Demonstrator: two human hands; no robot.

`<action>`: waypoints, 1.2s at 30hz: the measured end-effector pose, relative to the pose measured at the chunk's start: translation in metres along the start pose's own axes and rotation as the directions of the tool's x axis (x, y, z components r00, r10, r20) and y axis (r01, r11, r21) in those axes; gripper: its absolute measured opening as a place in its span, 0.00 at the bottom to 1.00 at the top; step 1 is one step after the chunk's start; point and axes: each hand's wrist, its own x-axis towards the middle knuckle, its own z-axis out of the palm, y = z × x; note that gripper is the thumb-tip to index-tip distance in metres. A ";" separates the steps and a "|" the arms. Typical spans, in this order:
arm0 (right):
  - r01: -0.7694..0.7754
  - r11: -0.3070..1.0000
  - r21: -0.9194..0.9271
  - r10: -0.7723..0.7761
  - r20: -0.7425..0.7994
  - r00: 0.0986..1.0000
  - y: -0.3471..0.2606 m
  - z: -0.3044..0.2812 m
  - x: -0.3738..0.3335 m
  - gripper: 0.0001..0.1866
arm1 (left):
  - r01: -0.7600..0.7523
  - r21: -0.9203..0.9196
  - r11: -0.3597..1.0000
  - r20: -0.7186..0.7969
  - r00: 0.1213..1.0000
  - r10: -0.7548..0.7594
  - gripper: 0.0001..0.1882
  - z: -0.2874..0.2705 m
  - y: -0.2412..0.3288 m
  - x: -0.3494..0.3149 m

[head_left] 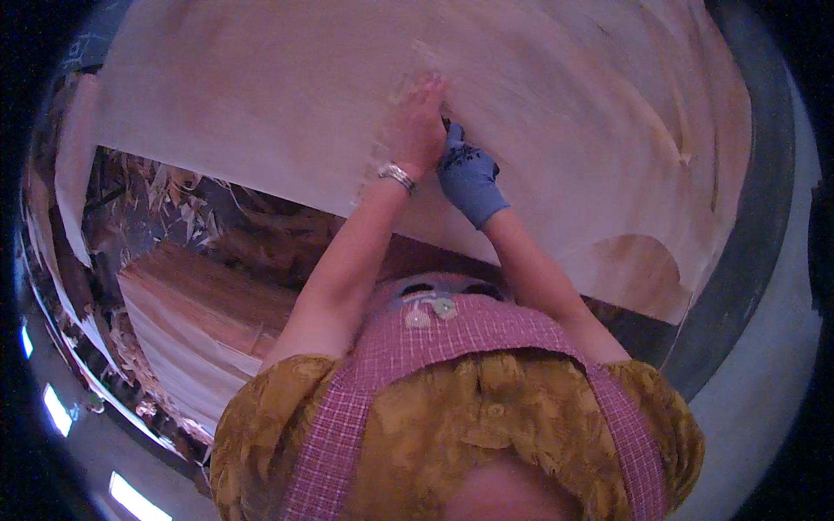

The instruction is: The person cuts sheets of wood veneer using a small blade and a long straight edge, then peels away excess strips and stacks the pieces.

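A broad, pale pinkish-brown sheet of wood veneer (pixel 287 95) lies spread in front of me. My left hand (pixel 420 126) is bare, with a metallic band at the wrist. It rests flat on the sheet, fingers stretched forward and slightly blurred. Right beside it, my right hand (pixel 471 176) wears a blue work glove with dark patches. Its fingers are closed round a small dark tool (pixel 446 123), of which only a bit shows between the two hands. The tool's working end is hidden. A rough-edged streak (pixel 375 165) shows on the veneer left of my left hand.
Below the sheet's near edge, at left, stands a stack of veneer (pixel 200 313). Torn veneer scraps (pixel 178 195) litter the floor behind it. A rounded brown patch (pixel 638 269) marks the sheet's near right part. A dark grey strip (pixel 756 252) runs along the right.
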 end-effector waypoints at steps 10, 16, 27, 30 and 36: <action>-0.106 0.990 0.095 0.085 0.202 0.976 0.004 -0.023 -0.017 0.23 | 0.007 0.014 1.000 0.045 0.999 -0.007 0.26 0.006 -0.002 -0.007; -0.038 0.999 0.029 0.041 -0.081 0.996 0.015 0.006 -0.020 0.20 | 0.108 -0.350 0.931 0.022 0.994 -0.107 0.27 -0.024 0.007 -0.003; 0.408 0.876 0.257 -0.326 -0.308 0.894 0.042 -0.002 -0.090 0.17 | 0.501 0.117 0.857 -0.148 0.863 -0.484 0.21 -0.091 -0.009 -0.101; 0.370 0.886 0.281 -0.313 -0.226 0.922 0.046 0.014 -0.092 0.18 | 0.559 -0.106 0.822 -0.171 0.804 -0.569 0.18 -0.089 -0.020 -0.112; 0.354 0.794 0.494 -0.297 -0.192 0.935 0.072 0.004 -0.072 0.16 | 0.590 -0.437 0.679 -0.281 0.628 -0.726 0.17 -0.094 -0.027 -0.117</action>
